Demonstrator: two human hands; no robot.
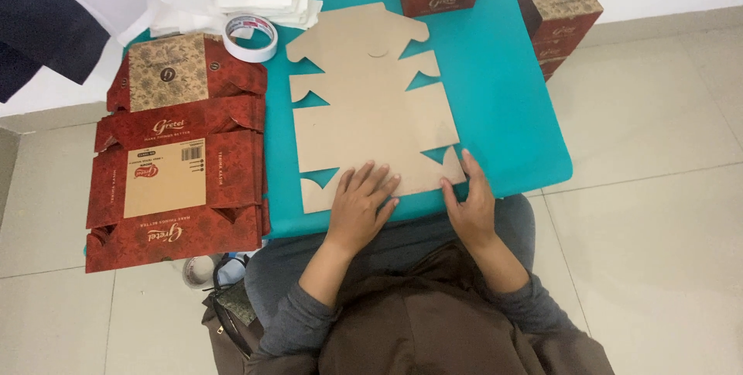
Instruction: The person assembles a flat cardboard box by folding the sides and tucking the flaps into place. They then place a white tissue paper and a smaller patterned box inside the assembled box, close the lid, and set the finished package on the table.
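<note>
On the teal table, both hands, left hand and right hand, press the flat brown carton blank, fingers spread; red printed blanks lie at 9 o'clock, a tape roll at 11.

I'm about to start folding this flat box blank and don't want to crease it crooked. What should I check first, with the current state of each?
1. Box blank lies flat, plain side up: ok.
2. Left hand presses the near edge: ok.
3. Right hand holds the near right corner: ok.
4. Blank fully on the teal table: ok.
5. Tape roll within reach: ok.
6. Score lines visible: cannot tell.
</note>
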